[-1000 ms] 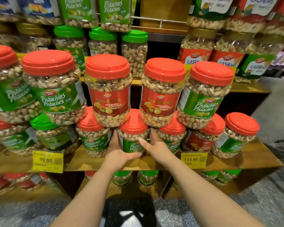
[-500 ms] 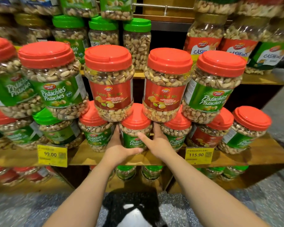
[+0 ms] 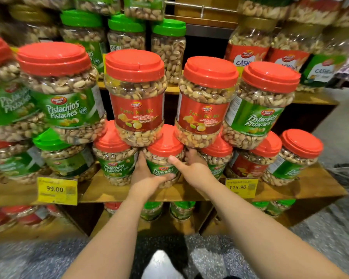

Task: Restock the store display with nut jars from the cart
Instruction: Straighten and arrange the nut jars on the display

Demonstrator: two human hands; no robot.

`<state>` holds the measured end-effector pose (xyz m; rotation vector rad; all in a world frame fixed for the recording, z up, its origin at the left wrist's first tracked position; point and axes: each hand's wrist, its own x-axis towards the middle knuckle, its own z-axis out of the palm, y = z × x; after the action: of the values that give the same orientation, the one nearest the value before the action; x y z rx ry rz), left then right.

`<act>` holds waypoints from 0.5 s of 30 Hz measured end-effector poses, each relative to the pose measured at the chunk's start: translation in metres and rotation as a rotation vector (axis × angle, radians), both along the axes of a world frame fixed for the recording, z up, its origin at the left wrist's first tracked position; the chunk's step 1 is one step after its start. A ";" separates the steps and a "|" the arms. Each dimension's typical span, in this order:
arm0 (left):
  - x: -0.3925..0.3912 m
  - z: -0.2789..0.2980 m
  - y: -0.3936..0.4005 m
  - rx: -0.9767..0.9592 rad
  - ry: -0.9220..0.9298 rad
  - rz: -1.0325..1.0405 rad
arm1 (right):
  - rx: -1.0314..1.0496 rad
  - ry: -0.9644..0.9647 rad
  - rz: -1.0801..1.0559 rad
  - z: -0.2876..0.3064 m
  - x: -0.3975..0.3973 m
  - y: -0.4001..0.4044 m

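A small pistachio jar with a red lid and green label stands on the wooden shelf, in the bottom row between two like jars. My left hand grips its left side, thumb across the front under the label. My right hand grips its right side, thumb on the front, fingers reaching behind. Two large Fancy Nut Mix jars rest on the lids of the bottom row right above it.
Large pistachio jars flank the nut mix jars. Green-lidded jars and cashew jars fill the upper shelf. Yellow price tags hang on the shelf edge. More jars sit on the lower shelf. No cart is in view.
The view has come closer to the display. Both hands stay around the same small pistachio jar, with the left thumb now further across its front.
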<state>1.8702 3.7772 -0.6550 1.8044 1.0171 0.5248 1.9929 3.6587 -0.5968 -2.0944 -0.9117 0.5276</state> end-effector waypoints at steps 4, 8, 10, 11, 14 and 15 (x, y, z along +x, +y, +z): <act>-0.008 0.000 -0.006 0.046 0.010 -0.011 | 0.021 0.057 -0.017 -0.002 0.002 0.005; -0.010 -0.003 -0.010 0.083 -0.001 0.016 | -0.011 0.059 -0.037 -0.002 -0.007 0.004; -0.008 -0.004 -0.008 0.073 -0.002 0.017 | 0.005 0.056 -0.052 -0.003 -0.008 0.004; -0.008 -0.006 -0.006 0.069 -0.006 0.011 | 0.015 0.050 -0.058 -0.004 -0.006 0.005; -0.007 -0.005 -0.005 0.056 -0.008 -0.007 | -0.022 0.028 -0.072 -0.002 -0.005 0.006; -0.007 -0.005 -0.005 0.050 -0.009 -0.013 | -0.029 0.030 -0.071 -0.002 -0.005 0.006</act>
<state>1.8633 3.7722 -0.6596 1.8504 0.9931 0.5539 1.9880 3.6644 -0.5986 -2.1311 -0.8134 0.5370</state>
